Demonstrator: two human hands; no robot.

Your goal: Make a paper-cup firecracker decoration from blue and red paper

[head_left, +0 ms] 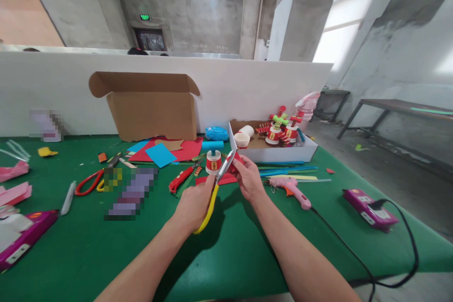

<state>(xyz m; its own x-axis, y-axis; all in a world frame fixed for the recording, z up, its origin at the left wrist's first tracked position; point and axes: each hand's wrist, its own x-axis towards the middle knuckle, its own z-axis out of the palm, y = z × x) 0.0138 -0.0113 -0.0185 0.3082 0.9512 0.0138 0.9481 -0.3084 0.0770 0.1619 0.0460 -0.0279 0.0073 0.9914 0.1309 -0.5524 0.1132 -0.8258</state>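
Observation:
My left hand [194, 205] is closed around the handles of yellow-handled scissors [211, 205], whose blades point up and to the right. Between the fingers of my right hand [249, 179] is a small piece of red paper [234, 164], right at the blades. Just behind the scissors stands a white paper cup [213, 164] with a red and gold label and a blue piece on top. A red paper strip [226, 179] lies on the green table under my hands. Red-handled pliers [181, 180] rest left of the cup.
A white box [279, 153] holds decorated cups at the back right, near an open cardboard box [152, 115]. A pink glue gun [292, 189] with a cord lies right of my hands. Red scissors [90, 182] and coloured sheets [161, 155] lie to the left.

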